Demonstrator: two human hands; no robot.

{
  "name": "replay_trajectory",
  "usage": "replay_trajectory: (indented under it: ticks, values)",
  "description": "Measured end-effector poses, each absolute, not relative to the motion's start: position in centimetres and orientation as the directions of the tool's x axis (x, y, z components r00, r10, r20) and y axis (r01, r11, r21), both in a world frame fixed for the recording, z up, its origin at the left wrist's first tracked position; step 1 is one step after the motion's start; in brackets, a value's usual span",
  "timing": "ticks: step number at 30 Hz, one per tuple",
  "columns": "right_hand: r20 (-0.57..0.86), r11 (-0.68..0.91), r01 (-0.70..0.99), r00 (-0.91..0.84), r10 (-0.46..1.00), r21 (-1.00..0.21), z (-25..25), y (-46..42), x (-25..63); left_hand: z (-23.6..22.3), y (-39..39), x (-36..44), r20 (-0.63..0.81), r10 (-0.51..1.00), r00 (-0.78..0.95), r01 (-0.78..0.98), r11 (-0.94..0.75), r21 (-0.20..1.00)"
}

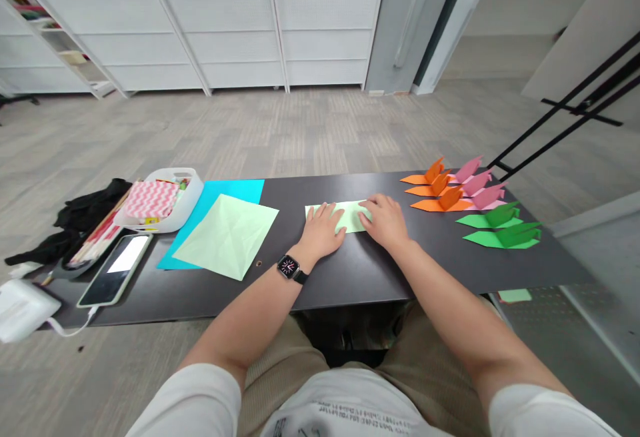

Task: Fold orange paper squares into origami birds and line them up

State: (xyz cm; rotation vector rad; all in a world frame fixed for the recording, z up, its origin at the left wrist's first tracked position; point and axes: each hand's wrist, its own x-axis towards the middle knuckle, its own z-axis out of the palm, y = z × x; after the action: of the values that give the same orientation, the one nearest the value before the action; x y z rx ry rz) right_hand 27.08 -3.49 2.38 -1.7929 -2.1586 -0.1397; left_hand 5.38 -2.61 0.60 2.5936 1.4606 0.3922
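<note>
A strip of folded light green paper [353,217] lies on the dark table in front of me. My left hand [323,229] rests flat on its left half with the fingers spread. On the right end of the strip presses my right hand [386,221], its fingers stretched out and the thumb apart. Both hands cover parts of the strip, and neither grips it. To the left, a creased light green square sheet [227,237] lies partly over bright blue paper [237,188].
At the right stand folded paper birds: orange [439,187], pink [479,183] and green [504,225]. On the left are a white basket [189,200], a phone [116,271] with a cable, a white box-shaped device [25,310] and black cloth [93,205]. Black stand legs [555,113] rise beyond the right end.
</note>
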Motion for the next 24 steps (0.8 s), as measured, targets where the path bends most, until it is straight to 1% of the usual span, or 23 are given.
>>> replay_trajectory:
  ticks: [2,4,13,20,22,24]
  values:
    - [0.299,0.309,0.937,-0.252,0.921,-0.164,1.7,-3.6,26.6,0.5,-2.4,5.3,0.155,0.854,0.497,0.817,-0.52,0.249]
    - [0.26,0.336,0.924,-0.284,0.923,-0.185,1.1,-3.7,26.3,0.3,-2.1,5.2,0.145,0.853,0.501,0.816,-0.521,0.248]
    - [0.201,0.288,0.927,-0.242,0.949,-0.242,0.7,-4.1,26.8,0.1,-1.7,5.1,0.061,0.872,0.485,0.84,-0.484,0.244]
    - [0.164,0.203,0.942,-0.163,0.973,-0.266,0.5,-4.0,31.4,0.0,-1.7,5.0,0.046,0.869,0.493,0.846,-0.491,0.207]
    - [0.151,0.184,0.939,-0.144,0.978,-0.291,0.4,-3.8,33.1,0.1,-1.7,5.0,0.042,0.868,0.495,0.848,-0.493,0.194]
    - [0.171,0.211,0.917,-0.16,0.972,-0.339,0.6,-3.7,34.3,0.2,-1.8,5.1,0.036,0.868,0.495,0.85,-0.493,0.186]
